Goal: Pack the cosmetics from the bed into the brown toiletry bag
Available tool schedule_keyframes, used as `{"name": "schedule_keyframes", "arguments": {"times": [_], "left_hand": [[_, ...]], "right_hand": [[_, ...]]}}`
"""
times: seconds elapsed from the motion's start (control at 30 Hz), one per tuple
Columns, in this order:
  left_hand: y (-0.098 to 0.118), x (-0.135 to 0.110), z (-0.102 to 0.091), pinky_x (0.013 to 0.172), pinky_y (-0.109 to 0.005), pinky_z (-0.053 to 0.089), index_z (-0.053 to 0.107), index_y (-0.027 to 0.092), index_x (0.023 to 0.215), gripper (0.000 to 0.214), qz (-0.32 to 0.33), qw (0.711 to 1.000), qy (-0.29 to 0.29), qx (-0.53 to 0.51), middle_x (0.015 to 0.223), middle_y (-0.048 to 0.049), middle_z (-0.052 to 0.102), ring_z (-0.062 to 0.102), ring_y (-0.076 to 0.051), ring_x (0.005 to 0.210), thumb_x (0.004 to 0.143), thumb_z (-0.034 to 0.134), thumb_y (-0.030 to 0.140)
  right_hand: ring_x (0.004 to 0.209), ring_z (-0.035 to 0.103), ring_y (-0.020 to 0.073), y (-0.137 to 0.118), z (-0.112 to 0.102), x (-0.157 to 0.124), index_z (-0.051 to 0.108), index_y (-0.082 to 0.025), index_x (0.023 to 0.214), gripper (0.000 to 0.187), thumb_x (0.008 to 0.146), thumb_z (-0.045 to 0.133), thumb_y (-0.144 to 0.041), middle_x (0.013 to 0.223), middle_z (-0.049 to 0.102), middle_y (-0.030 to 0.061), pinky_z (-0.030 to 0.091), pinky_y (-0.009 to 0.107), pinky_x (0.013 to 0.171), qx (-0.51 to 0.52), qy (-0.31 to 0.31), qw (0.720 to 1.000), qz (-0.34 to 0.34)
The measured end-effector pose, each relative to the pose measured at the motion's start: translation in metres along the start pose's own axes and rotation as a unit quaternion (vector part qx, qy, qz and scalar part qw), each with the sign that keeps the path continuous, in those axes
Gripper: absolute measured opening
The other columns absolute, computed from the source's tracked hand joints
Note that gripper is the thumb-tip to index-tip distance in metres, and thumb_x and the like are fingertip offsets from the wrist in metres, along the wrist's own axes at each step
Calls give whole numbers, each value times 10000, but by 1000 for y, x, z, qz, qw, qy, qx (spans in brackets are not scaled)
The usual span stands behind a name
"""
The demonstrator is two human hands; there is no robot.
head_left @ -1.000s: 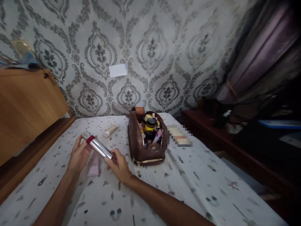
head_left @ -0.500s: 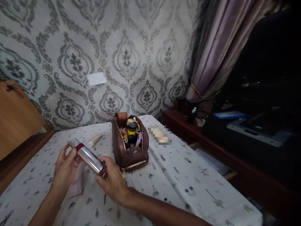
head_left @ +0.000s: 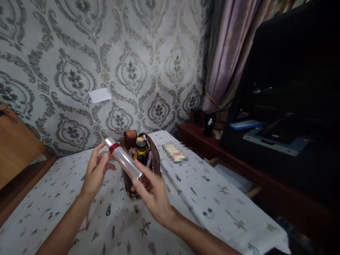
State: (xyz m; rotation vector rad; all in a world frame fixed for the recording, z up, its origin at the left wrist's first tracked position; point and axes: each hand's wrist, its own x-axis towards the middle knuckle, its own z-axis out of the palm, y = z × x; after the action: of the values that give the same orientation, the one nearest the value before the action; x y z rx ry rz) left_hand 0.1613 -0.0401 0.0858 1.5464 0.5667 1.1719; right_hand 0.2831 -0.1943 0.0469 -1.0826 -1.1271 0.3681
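"Starting from the left, what was there?"

"A wooden panel stood beyond the left hand. Something pink showed by the left forearm, too covered to name."

"And the left hand itself?"

"Loosely open, with spread fingers beside the cap. I couldn't tell whether a fingertip touched it. For a steadier hold, I'd have rested thumb and finger lightly on the red collar."

"Where was the bottle?"

"Between the two hands, tilted, its cap end up toward the left one and its base in the right. It looked lifted off the patterned cloth."

"What stood past it?"

"A brown bag, just beyond the hands, open at the top, with a yellow jar among the things inside. The bottle hid part of it, so I'd judge a little space worth leaving there."

"The right hand?"

"Gripping the base between thumb and fingers. Such a shiny surface could well slip, so a firm, even pinch seemed best."

"Anything farther right?"

"A blurred flat thing on the cloth, beyond the right hand and apart from it."
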Motion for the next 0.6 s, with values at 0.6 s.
{"name": "schedule_keyframes", "arguments": {"times": [0.6], "left_hand": [[-42, -6, 2, 784, -342, 492, 467, 247, 1376, 446, 129, 913, -95, 375, 1110, -76, 585, 584, -232, 1026, 933, 415, 249]], "right_hand": [[947, 704, 244, -30, -32, 101, 618, -194, 1310, 397, 945, 542, -331, 991, 766, 89, 459, 292, 782, -443, -169, 881, 0]]}}
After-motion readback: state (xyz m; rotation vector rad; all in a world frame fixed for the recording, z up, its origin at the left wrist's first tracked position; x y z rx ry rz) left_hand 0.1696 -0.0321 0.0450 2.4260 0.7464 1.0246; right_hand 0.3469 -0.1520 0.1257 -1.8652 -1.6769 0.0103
